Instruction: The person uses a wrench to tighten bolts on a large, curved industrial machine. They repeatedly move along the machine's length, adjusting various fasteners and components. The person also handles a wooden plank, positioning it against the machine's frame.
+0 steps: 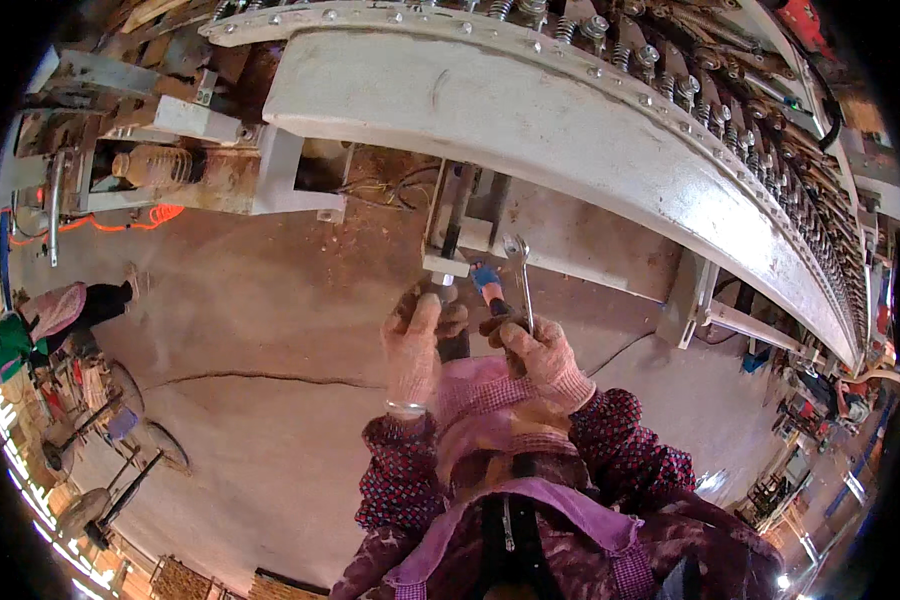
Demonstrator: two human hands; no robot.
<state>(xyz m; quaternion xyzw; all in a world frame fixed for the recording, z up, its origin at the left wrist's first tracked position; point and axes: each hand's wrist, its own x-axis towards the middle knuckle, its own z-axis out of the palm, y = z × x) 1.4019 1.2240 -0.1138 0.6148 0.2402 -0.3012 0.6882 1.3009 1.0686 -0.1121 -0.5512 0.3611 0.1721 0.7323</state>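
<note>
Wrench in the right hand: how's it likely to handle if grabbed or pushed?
The wrench looks like bare metal, so probably stiff and heavy for its slim size. Its smooth shank may slip somewhat in the right hand, which wears a knit glove. Flat-sided, so unlikely to roll.

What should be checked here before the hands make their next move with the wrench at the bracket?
1. Wrench held: ok, the right hand grips its lower shaft.
2. Wrench seated on a bolt: not ok, its open jaw points up, free beside the bracket.
3. Left hand on the work: ok, its fingers reach the bracket's underside.
4. Both hands gloved: ok.
5. What the left hand pinches: cannot tell, fingers hide it.
6. Blue part between the hands: cannot tell what it is.
</note>
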